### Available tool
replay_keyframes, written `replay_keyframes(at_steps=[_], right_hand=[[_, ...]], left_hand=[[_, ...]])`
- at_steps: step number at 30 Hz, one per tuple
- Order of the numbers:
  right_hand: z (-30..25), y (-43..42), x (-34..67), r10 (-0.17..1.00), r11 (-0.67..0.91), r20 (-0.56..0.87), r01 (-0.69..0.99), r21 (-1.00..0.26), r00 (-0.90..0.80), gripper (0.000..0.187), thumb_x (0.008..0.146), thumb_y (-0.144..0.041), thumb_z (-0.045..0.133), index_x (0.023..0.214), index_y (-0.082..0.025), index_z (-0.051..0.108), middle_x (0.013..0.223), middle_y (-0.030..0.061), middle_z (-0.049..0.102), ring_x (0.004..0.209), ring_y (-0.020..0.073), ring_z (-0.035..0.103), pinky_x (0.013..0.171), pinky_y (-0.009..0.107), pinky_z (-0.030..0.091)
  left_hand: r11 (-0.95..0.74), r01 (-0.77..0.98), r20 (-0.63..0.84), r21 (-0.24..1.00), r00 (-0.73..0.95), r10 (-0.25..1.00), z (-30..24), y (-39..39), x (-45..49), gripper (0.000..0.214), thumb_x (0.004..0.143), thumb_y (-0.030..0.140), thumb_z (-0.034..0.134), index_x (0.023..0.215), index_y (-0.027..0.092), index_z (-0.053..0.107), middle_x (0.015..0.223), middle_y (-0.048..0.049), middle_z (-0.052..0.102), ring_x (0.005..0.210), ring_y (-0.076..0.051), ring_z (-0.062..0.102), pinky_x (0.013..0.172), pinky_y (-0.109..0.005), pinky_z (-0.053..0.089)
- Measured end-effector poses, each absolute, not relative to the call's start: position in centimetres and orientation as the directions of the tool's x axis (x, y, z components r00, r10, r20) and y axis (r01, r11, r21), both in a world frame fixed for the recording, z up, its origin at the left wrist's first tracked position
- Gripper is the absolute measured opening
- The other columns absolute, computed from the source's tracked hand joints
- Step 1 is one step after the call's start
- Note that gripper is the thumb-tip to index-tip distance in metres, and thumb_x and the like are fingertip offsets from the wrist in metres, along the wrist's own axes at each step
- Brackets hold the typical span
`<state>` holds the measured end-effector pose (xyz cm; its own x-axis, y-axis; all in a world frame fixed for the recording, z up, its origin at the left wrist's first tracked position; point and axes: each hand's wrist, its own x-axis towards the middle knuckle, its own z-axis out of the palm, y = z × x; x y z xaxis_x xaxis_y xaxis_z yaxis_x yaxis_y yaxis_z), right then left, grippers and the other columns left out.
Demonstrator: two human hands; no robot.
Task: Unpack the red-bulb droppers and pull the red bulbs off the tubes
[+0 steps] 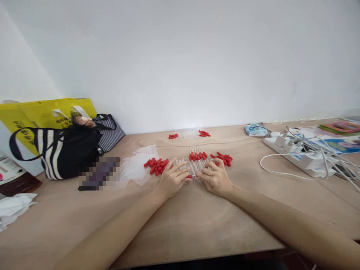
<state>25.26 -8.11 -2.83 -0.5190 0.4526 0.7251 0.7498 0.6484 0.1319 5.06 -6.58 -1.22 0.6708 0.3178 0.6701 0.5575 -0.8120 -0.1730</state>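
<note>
My left hand (pixel 172 178) is closed, its thumb and fingertips pinching a small red rubber bulb (pixel 189 176). Facing it, my right hand (pixel 216 178) has thumb and forefinger closed at a thin clear dropper tube. Between and under the hands lies a row of clear dropper tubes (pixel 192 167). Just beyond, several droppers with red bulbs (pixel 198 155) lie side by side, tips pointing away. Loose red bulbs (pixel 156 165) are heaped beside my left hand, and more red bulbs (pixel 224 159) lie beyond my right. My fingers partly hide the tubes.
Clear plastic bags (pixel 144 161) lie left of the bulbs, near a pixelated dark object (pixel 99 174). A black bag (pixel 73 150) and yellow bag (pixel 28 116) stand far left. Bagged red-ended droppers (pixel 191 132) lie by the wall. A power strip (pixel 300 159) with cables and a blue mask (pixel 255 130) are right.
</note>
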Motion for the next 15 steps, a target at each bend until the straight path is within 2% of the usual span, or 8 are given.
replay_keyframes(at_steps=[7,10,12,15], right_hand=[[-2.6,-8.4,25.1,0.452,0.667,0.729,0.737,0.105,-0.514,0.025,0.084,-0.024,0.04,0.078,-0.025,0.064,0.059,-0.0026,0.058,0.076,0.013,0.048,0.086,0.037,0.016],[-2.7,-8.5,25.6,0.488,0.649,0.734,0.758,0.058,-0.473,0.025,0.084,-0.026,0.041,0.077,-0.025,0.065,0.06,-0.0021,0.059,0.075,0.0131,0.048,0.085,0.036,0.017],[-2.8,-8.3,26.1,0.518,0.619,0.746,0.785,0.011,-0.419,0.024,0.084,-0.028,0.043,0.077,-0.025,0.065,0.061,-0.0014,0.06,0.073,0.0131,0.047,0.082,0.035,0.019],[-3.0,-7.9,26.7,0.584,0.567,0.739,0.821,-0.074,-0.336,0.023,0.083,-0.032,0.044,0.08,-0.025,0.066,0.06,-0.0009,0.059,0.065,0.0118,0.046,0.074,0.032,0.021]], left_hand=[[-0.808,0.544,0.675,-0.225,0.686,0.274,-1.3,-6.9,4.7,0.011,0.081,0.023,0.052,0.079,0.022,0.063,0.092,0.0009,0.068,0.098,-0.019,0.057,0.098,-0.048,0.027],[-0.802,0.562,0.673,-0.204,0.676,0.302,-1.3,-6.7,4.0,0.014,0.082,0.021,0.05,0.079,0.023,0.063,0.091,0.0002,0.068,0.096,-0.019,0.057,0.095,-0.047,0.029],[-0.775,0.62,0.71,-0.126,0.602,0.366,-1.2,-6.5,3.4,0.015,0.081,0.021,0.05,0.078,0.022,0.064,0.088,-0.0011,0.068,0.091,-0.019,0.057,0.088,-0.043,0.037],[-0.69,0.718,0.763,0.097,0.391,0.514,-0.7,-5.8,2.0,0.017,0.081,0.026,0.048,0.082,0.021,0.065,0.081,-0.0039,0.063,0.077,-0.016,0.056,0.071,-0.032,0.045]])
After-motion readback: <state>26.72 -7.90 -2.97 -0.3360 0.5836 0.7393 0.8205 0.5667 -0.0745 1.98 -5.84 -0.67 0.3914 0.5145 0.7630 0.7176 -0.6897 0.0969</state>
